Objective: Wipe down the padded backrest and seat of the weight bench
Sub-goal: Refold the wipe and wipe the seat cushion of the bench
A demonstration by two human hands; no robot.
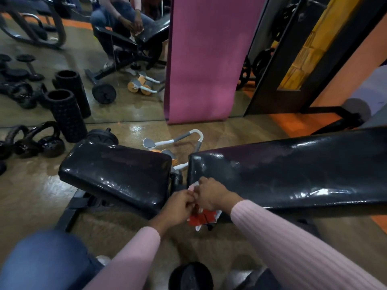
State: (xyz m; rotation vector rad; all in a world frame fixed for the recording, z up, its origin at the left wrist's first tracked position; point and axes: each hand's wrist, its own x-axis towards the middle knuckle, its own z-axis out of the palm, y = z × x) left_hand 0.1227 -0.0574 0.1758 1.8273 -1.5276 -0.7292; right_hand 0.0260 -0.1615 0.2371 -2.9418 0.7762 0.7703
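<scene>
The weight bench has a shiny black padded seat point(117, 174) on the left and a long black padded backrest point(293, 172) on the right, with a narrow gap between them. Both hands meet just in front of that gap. My right hand point(211, 194) and my left hand point(178, 206) together pinch a red and white wipe packet point(204, 219) that hangs below the fingers. A bit of white material shows above my right hand's fingers, against the backrest's near corner. Pink sleeves cover both forearms.
A mirror wall stands behind the bench, with a pink mat point(207, 59) leaning on it. Kettlebells point(41, 141), a foam roller point(65, 114) and a weight plate point(102, 137) sit on the floor at left. An orange and white ab roller point(173, 143) lies behind the gap. A dumbbell end point(190, 276) is near my knee.
</scene>
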